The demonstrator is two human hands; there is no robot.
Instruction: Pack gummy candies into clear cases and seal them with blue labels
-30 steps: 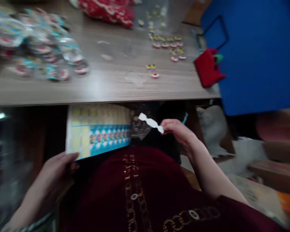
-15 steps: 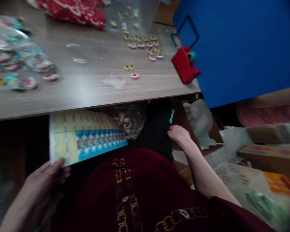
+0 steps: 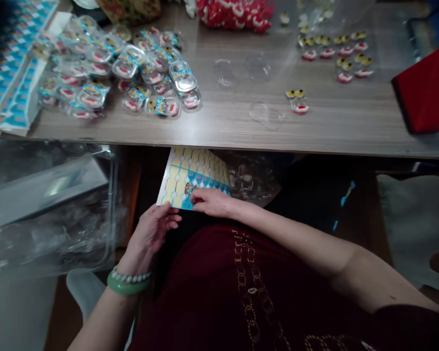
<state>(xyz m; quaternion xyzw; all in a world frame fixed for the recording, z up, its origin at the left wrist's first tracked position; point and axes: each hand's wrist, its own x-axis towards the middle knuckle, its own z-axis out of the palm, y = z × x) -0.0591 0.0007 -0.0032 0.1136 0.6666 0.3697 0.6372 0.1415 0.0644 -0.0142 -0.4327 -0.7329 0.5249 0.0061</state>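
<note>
Fingers [image 3: 205, 197] of my right hand [image 3: 214, 202] were pressed together on the near edge of the blue-and-yellow sticker sheet [image 3: 193, 178], just beside a small multicoloured sticker [image 3: 189, 189] (too small for me to read from here). My left hand [image 3: 152, 231], with a green bangle [image 3: 128, 283] on its wrist, touched the sheet's near left edge, its fingers slightly apart; I could not tell whether they clamped it. I saw the sheet held just past the near edge of the tabletop [image 3: 219, 131], above a dark red garment [image 3: 212, 273] and overlapping a clear plastic bag [image 3: 250, 178]. On the tabletop, filled blister packs [image 3: 120, 68] lay heaped at left, loose yellow-and-red pieces [image 3: 336, 56] sat at right, and a red bag [image 3: 234, 14] lay far off.
</note>
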